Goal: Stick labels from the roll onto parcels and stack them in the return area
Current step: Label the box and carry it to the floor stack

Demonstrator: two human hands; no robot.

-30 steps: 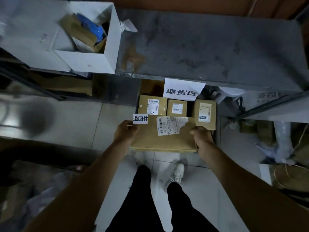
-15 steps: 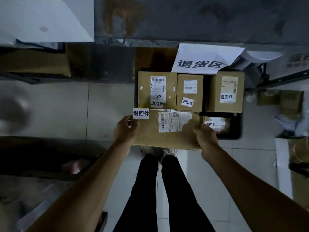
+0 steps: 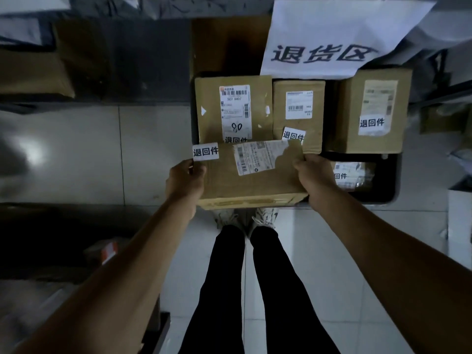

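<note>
I hold a flat brown cardboard parcel (image 3: 252,180) with a torn shipping label above the floor. My left hand (image 3: 184,182) grips its left edge and also pinches a white label (image 3: 205,151) printed in black characters, which sticks out at the parcel's top left corner. My right hand (image 3: 314,175) grips the parcel's right edge. Just beyond stand three labelled brown boxes: a left box (image 3: 212,111), a middle box (image 3: 298,108) and a right box (image 3: 373,111). A low parcel (image 3: 353,175) lies in a black tray (image 3: 383,198) to the right.
A white paper sign (image 3: 329,37) with large black characters hangs from the shelf above the boxes. My legs and shoes (image 3: 263,218) stand on pale floor tiles below the parcel. Dark shelving and clutter (image 3: 76,251) fill the left side; bags and boxes (image 3: 449,118) lie at the right.
I have stepped closer to the return area and look further down. The held parcel has come nearer to the stacked boxes and now overlaps their front edges.
</note>
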